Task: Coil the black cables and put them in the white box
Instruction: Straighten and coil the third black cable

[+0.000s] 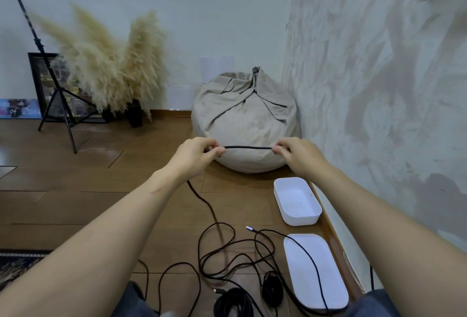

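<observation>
Left hand [193, 155] and right hand [298, 156] each pinch the black cable [249, 147], taut between them; white box [297, 200] on floor.

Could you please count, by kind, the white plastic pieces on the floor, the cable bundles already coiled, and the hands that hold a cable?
White plastic pieces: 2, the white box and the white lid.
Coiled black bundles: 2, the left bundle and the right bundle.
Hands pinching the black cable: 2, the left hand and the right hand.
Total: 6
</observation>
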{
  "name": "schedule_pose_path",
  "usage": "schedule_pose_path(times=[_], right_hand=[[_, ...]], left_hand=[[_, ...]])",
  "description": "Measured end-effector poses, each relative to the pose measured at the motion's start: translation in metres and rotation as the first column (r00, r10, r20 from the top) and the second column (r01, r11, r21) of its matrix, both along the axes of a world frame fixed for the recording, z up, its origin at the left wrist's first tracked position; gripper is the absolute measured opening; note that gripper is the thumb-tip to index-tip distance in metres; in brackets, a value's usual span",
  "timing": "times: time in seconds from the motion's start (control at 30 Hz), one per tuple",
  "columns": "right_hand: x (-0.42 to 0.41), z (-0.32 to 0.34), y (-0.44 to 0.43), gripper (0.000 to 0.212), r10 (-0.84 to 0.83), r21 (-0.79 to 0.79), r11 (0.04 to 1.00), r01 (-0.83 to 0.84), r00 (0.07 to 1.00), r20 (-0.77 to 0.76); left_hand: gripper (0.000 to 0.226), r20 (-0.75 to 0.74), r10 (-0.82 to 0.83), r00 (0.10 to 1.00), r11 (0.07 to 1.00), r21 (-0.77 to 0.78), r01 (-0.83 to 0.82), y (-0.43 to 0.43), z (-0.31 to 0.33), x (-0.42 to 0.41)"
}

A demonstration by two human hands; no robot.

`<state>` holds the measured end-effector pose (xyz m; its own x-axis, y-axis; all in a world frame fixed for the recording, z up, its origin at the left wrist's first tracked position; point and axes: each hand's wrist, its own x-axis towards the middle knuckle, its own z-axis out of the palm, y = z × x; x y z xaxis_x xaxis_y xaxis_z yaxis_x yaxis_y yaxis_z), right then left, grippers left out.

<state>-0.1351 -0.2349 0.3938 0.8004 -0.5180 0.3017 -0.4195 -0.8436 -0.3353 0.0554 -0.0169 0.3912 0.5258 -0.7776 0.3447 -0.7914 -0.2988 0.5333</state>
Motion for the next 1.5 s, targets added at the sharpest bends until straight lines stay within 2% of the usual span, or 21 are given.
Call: schedule_pose_path(times=[0.1, 0.2, 0.4, 0.6, 0.77, 0.93, 1.0, 1.13, 1.3, 1.5], right_hand=[[0.007, -0.003, 0.016, 0.026, 0.146, 0.006, 0.989, -0.146, 0.989, -0.038], [0.020, 0.005, 0.035, 0.025, 0.244, 0.006, 0.970, -0.244, 0.970, 0.000], [0.002, -0.002, 0.005, 0.021, 0.043, 0.017, 0.999, -0.043, 0.999, 0.011], [0.013, 0.012, 0.033, 0.023, 0.204, -0.005, 0.979, -0.204, 0.977, 0.059], [-0.002, 0.006, 0.005, 0.021, 0.007, 0.035, 0.999, -0.011, 0.994, 0.114], [0.010, 0.017, 0.031, 0.023, 0.198, 0.000, 0.980, -0.199, 0.974, 0.110], [0.012, 0.019, 0.030, 0.023, 0.170, -0.041, 0.985, -0.166, 0.978, 0.120], [-0.002, 0.010, 0.008, 0.020, 0.037, -0.006, 0.999, -0.036, 0.997, 0.074], [0.010, 0.012, 0.029, 0.023, 0.229, 0.043, 0.972, -0.230, 0.973, 0.036], [0.006, 0.012, 0.017, 0.019, 0.137, 0.014, 0.990, -0.139, 0.985, 0.100]], left_hand=[[0.028, -0.020, -0.034, 0.999, 0.999, -0.003, 0.034, -0.008, -0.001, -0.010], [0.027, -0.047, -0.072, 0.996, 0.997, -0.027, 0.070, -0.018, 0.001, -0.022], [0.029, -0.065, -0.049, 0.997, 0.999, -0.017, 0.048, -0.015, -0.001, -0.020], [0.028, -0.086, -0.081, 0.993, 0.997, -0.020, 0.079, -0.020, -0.002, -0.026], [0.030, -0.127, -0.020, 0.992, 0.999, -0.028, 0.016, -0.007, -0.005, -0.010], [0.029, -0.184, -0.105, 0.977, 0.994, -0.057, 0.097, -0.016, -0.002, -0.024], [0.030, -0.212, -0.114, 0.970, 0.992, -0.075, 0.100, -0.017, -0.001, -0.024], [0.032, -0.223, -0.078, 0.972, 0.996, -0.064, 0.065, -0.011, -0.007, -0.016], [0.030, -0.257, -0.138, 0.956, 0.990, -0.054, 0.129, -0.018, -0.008, -0.025], [0.032, -0.334, -0.131, 0.934, 0.991, -0.078, 0.111, -0.016, -0.010, -0.023]])
